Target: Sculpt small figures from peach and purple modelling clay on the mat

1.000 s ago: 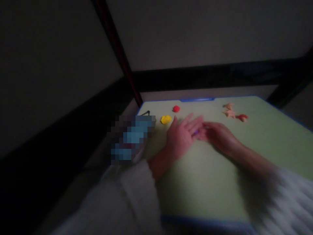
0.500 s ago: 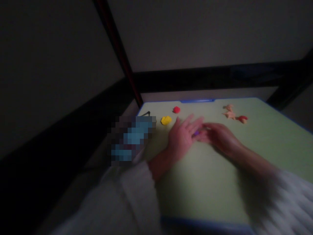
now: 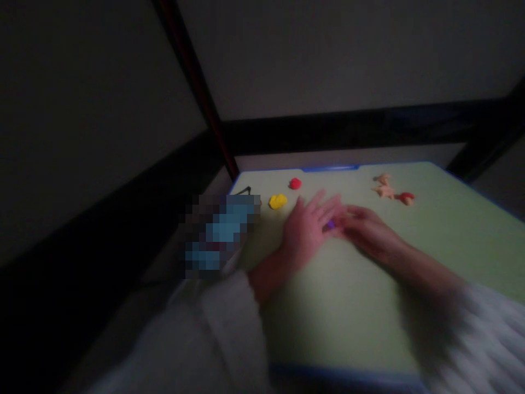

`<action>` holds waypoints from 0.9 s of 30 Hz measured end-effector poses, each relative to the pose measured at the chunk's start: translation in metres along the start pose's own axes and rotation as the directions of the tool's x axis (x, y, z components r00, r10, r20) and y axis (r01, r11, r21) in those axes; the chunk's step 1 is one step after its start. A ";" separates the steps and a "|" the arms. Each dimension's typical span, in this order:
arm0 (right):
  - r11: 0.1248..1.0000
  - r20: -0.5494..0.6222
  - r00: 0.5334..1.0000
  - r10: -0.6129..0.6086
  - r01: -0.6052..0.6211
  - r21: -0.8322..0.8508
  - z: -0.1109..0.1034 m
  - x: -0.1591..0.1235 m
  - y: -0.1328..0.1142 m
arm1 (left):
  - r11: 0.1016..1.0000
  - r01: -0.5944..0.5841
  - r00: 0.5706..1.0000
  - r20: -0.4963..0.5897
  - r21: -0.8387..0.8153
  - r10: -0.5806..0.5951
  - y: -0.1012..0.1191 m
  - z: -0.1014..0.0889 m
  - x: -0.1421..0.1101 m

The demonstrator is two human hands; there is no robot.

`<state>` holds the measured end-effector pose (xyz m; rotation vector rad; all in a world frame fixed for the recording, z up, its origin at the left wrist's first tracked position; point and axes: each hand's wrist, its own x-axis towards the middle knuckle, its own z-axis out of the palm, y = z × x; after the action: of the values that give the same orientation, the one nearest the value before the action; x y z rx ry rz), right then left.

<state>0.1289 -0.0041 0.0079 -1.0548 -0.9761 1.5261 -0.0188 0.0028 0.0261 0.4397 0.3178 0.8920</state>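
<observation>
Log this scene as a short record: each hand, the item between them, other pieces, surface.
left hand: open, reaching toward the right hand
right hand: meets the left; grip unclear
between hands: purple piece, partly hidden
far left: yellow piece, red piece behind it
far right: beige pieces, red-and-beige piece
surface: pale green table

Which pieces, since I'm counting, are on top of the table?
A yellow piece, a red piece, a tan-red cluster. A purple bit shows between left hand and right hand; anything beneath them is hidden.
</observation>
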 end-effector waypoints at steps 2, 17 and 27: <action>1.000 0.007 1.000 -0.004 0.004 -0.004 0.000 0.000 0.000 | 1.000 0.002 1.000 0.008 0.005 -0.002 0.000 0.000 0.000; 0.999 -0.028 1.000 -0.009 0.008 -0.042 0.002 -0.002 0.000 | 1.000 0.007 1.000 -0.022 -0.017 -0.008 -0.002 0.002 0.000; 0.986 0.017 0.996 -0.085 0.087 -0.140 0.000 -0.002 -0.006 | 0.999 -0.023 0.998 -0.061 -0.034 0.021 0.000 -0.002 0.003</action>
<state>0.1314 -0.0051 0.0141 -1.0894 -1.1358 1.4106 -0.0176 0.0052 0.0243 0.3855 0.3531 0.9318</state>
